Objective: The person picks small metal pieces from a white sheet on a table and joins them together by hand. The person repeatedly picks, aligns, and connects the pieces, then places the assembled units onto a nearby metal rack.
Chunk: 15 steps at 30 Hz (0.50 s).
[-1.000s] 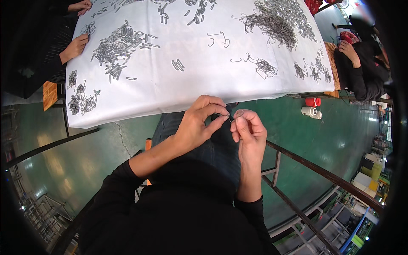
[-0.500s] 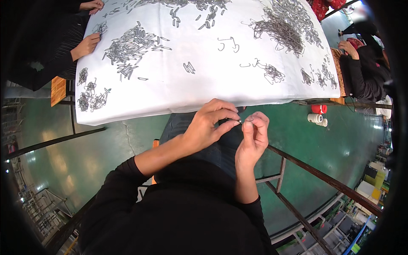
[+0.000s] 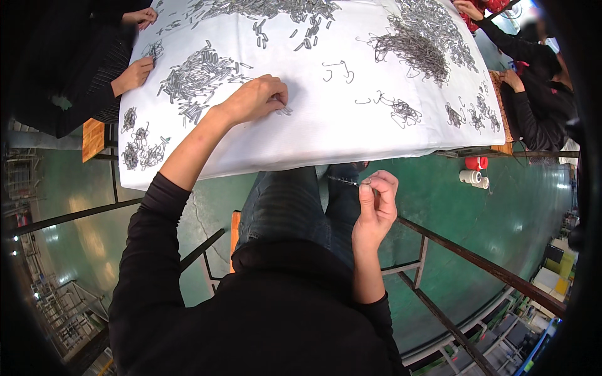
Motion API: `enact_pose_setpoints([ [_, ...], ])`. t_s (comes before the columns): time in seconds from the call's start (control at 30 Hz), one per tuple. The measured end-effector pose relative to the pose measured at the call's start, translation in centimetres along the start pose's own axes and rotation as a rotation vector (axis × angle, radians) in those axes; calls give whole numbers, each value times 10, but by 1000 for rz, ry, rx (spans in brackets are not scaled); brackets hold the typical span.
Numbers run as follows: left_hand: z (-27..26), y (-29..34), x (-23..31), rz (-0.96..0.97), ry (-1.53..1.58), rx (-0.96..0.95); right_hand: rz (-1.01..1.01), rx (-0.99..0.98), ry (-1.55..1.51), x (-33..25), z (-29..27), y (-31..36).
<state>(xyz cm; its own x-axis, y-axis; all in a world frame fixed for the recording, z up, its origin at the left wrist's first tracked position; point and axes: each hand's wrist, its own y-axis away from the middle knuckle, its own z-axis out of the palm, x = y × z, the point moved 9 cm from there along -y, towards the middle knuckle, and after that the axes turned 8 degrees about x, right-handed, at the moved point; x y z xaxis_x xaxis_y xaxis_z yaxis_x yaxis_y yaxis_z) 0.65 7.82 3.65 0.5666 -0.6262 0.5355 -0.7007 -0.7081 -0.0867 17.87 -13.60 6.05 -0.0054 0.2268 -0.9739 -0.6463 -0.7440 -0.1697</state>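
Note:
My left hand reaches over the white-covered table, its fingers curled together and fingertips down at a few slim grey metal pieces. Those fingers hide whatever may be between them. Below the table edge, over my lap, my right hand pinches a thin metal wire piece between thumb and fingers; its far end points left and its exact shape is blurred against the dark background. Left of my left hand lies a heap of the same slim grey pieces. Several bent wire hooks lie to its right.
Small clusters of wire hooks lie at right, with a large tangled heap behind. More slim pieces spread along the far side. Co-workers' hands rest at the left and right table edges. White and red spools stand on the floor.
My left hand has left my right hand and moved forward and left onto the table, over the slim grey pieces. My right hand stays nearly in place, still pinching the wire piece.

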Motion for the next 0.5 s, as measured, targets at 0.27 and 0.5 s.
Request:
enact_pose_setpoints([
  [0.27,-11,5,24,34,107,303,-46,-2,52,7,2,-5],
  [0.5,42,30,90,-361,1003,236,-87,9,167,10,4,-10],
])
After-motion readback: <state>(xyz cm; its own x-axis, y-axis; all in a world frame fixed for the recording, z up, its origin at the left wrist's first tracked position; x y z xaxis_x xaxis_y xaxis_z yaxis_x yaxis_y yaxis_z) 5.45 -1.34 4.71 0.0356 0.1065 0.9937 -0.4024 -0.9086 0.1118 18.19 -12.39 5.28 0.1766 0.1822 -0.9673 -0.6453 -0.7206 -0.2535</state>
